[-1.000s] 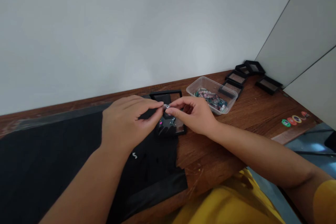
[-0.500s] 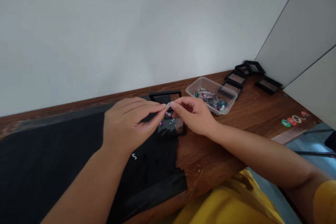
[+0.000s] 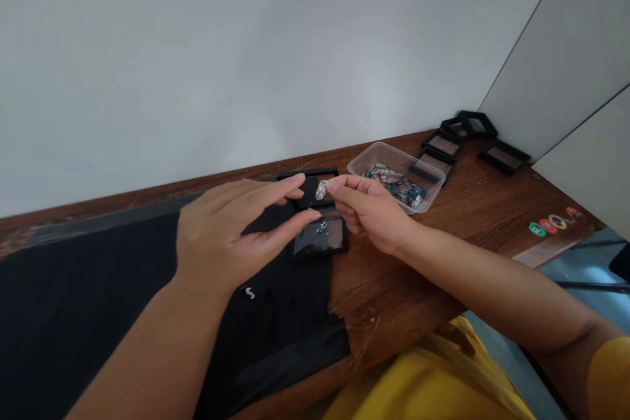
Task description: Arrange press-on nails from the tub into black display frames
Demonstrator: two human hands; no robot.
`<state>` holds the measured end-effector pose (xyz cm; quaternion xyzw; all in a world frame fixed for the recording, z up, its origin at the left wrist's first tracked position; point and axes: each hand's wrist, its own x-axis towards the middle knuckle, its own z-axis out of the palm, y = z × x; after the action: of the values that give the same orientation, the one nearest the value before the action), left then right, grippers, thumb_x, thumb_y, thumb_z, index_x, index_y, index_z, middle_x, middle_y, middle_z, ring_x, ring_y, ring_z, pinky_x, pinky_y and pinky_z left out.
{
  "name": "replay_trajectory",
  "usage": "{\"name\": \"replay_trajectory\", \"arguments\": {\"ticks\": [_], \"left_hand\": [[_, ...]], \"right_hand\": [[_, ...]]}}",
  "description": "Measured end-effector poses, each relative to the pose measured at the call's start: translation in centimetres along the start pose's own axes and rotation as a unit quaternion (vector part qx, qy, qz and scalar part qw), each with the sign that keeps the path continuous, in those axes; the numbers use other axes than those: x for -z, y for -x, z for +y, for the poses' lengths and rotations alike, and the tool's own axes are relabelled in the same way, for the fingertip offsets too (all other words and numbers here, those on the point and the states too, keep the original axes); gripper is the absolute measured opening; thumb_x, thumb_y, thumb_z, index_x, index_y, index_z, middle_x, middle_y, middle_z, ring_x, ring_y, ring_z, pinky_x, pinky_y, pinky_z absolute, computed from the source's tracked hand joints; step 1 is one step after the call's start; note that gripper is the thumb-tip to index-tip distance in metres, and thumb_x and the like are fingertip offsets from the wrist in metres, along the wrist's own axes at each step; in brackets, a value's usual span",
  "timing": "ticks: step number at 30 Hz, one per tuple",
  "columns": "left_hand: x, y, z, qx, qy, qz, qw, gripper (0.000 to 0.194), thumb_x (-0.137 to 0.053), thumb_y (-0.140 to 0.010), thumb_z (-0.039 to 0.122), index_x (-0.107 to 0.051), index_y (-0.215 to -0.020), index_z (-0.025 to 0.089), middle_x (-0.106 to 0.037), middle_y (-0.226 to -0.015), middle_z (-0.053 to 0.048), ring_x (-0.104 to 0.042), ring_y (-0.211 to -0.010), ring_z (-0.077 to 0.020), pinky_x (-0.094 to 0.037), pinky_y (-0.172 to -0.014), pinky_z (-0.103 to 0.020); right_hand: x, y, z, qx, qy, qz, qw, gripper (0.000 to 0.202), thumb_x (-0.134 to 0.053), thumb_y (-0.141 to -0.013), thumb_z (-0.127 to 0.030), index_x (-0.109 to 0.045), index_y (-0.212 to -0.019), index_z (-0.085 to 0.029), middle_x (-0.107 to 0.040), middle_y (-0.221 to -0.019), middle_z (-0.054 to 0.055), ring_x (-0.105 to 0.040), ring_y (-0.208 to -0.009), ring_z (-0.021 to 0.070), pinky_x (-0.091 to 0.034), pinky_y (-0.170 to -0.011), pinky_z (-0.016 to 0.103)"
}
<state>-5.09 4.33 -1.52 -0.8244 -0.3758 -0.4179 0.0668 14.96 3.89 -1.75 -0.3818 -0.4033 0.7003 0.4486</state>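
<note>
My right hand (image 3: pixel 377 213) pinches a small clear, shiny oblong piece (image 3: pixel 321 189) between thumb and forefinger. To its left, my left hand (image 3: pixel 229 230) has thumb and fingers apart, with nothing between them. Below the fingertips lies an open black-framed case (image 3: pixel 319 254) with a transparent window. A small teal-and-white piece (image 3: pixel 321 227) shows on that window. The upper half of the case is partly covered by my left fingers and the clear piece. A little white curved scrap (image 3: pixel 249 293) rests on the black mat (image 3: pixel 280 335) near my left wrist.
A clear plastic tub (image 3: pixel 359 161) of pink, teal and silvery pieces stands right of the case. Several black-framed cases (image 3: pixel 504 157) lie by the wall at the back right. Round coloured stickers (image 3: pixel 547 227) mark the wooden table's (image 3: pixel 472 216) right side.
My left thumb and fingers have come apart and let go of the clear piece, and that hand has drawn slightly left. The piece now hangs from my right fingers alone.
</note>
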Motion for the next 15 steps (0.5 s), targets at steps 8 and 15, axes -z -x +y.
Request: {"name": "replay_trajectory", "arguments": {"ticks": [8,15], "left_hand": [[-0.6,0.2,-1.1,0.051,0.114,-0.104,0.987,0.028,-0.069,-0.093,0.055,-0.080,-0.109,0.035,-0.083,-0.099,0.000,-0.077,-0.080,-0.0203,-0.063,-0.077,-0.034],[-0.6,0.1,-1.3,0.084,0.118,-0.132,0.981,0.027,-0.072,-0.088,0.057,-0.081,-0.097,0.033,-0.081,-0.086,-0.001,-0.074,-0.075,-0.0200,-0.058,-0.066,-0.031]], "right_hand": [[-0.9,0.3,-0.7,-0.089,0.061,-0.008,0.994,0.027,-0.057,-0.104,-0.021,-0.054,-0.076,-0.019,-0.041,-0.054,-0.011,-0.023,-0.039,0.0044,-0.016,-0.037,0.018],[-1.0,0.1,-0.6,-0.112,0.080,0.004,0.990,0.027,-0.055,-0.104,-0.017,-0.055,-0.077,-0.018,-0.042,-0.053,-0.011,-0.025,-0.039,0.0042,-0.017,-0.038,0.018]]}}
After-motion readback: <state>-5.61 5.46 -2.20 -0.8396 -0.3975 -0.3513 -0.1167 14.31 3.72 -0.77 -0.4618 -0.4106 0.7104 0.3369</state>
